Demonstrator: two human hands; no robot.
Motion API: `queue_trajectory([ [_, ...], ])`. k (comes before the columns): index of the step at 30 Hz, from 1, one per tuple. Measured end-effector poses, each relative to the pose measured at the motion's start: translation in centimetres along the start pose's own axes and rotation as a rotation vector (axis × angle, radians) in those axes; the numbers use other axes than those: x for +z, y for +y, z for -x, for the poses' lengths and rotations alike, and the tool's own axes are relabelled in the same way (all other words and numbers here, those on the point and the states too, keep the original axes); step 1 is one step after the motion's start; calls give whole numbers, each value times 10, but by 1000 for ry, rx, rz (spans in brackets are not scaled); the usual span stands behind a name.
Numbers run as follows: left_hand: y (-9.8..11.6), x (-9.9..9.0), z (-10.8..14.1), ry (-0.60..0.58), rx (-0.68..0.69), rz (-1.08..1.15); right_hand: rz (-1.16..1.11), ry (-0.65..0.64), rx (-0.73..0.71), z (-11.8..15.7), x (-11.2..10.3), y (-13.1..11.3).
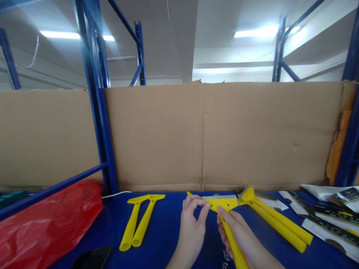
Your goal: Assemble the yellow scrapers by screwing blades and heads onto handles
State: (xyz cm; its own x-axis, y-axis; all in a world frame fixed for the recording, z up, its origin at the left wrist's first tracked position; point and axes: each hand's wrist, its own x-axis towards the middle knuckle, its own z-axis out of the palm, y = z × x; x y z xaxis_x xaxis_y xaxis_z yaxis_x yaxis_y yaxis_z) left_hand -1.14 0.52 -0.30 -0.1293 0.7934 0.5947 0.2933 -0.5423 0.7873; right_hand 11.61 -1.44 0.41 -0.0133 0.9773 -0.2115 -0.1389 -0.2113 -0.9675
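A yellow scraper [235, 241] with a metal blade [220, 197] along its wide head is held at the front middle of the table. My right hand [238, 233] is closed around its handle, thumb pressed just below the head. At the head's left corner, my left hand [192, 224] pinches with thumb and fingertips; whether a small part is between them is hidden. A yellow tip [189, 193] shows behind my left fingers. To the right, two more yellow scrapers [276, 220] lie side by side, their heads near the held one. Another two yellow scraper handles [140, 220] lie at left.
A red plastic bag [56, 224] covers the left side, with a dark phone [92, 257] near the front edge. Black-and-white packages [331, 224] lie in a pile at right. Behind the blue table [165, 239] stands a cardboard wall [157, 138] between blue rack posts [98, 112].
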Motion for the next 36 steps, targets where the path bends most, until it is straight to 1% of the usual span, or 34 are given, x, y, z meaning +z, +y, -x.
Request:
queue_trajectory([
  [7,-1,0,3,14,7,-46,49,-28,8,-1,0,4],
  [13,0,-1,2,26,11,-39,-20,-71,-40,-1,-1,7],
  [20,-1,0,2,10,-30,-15,-42,-95,-40,-1,0,8],
  [23,-2,0,1,-3,-103,54,-25,-88,-42,0,1,7],
  [26,-5,0,-2,-64,-215,203,46,-50,-25,1,3,5],
  [28,-7,-1,-3,-87,-254,281,87,-23,-11,1,4,5],
  [30,-7,-1,-3,-82,-251,294,72,-22,1,1,4,5],
  [32,-7,0,-2,-79,-223,270,13,-49,21,0,2,5],
  [36,-6,1,2,-101,-170,209,-84,-90,94,1,1,0],
])
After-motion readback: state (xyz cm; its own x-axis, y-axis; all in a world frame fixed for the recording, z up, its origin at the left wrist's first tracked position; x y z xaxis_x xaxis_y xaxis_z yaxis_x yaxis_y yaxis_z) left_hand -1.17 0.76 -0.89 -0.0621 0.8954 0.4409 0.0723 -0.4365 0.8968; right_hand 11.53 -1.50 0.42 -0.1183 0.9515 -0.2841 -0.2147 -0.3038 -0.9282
